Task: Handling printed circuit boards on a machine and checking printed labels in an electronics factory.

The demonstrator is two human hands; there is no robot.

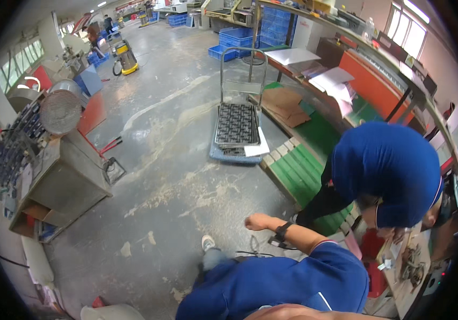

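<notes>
My right hand (258, 221) hangs over the grey floor at the lower middle, with a black watch (283, 230) on its wrist. Its fingers are curled in, and nothing shows in them. My left hand is out of view. Closest ahead of my right hand, a flat platform trolley (219, 155) with a metal push handle carries a stack of black patterned trays or sheets (237, 124). A white sheet (257, 143) lies at the stack's right edge. Beside my right arm a co-worker in a blue shirt (386, 168) bends over a cluttered bench (400, 280).
Green slatted pallets (299, 166) run along the right, with brown cardboard (282, 104) on them. A grey cabinet (74, 173) with a round fan guard (60, 111) stands left. Farther off are a yellow-and-black vacuum cleaner (126, 57) and blue crates (235, 38).
</notes>
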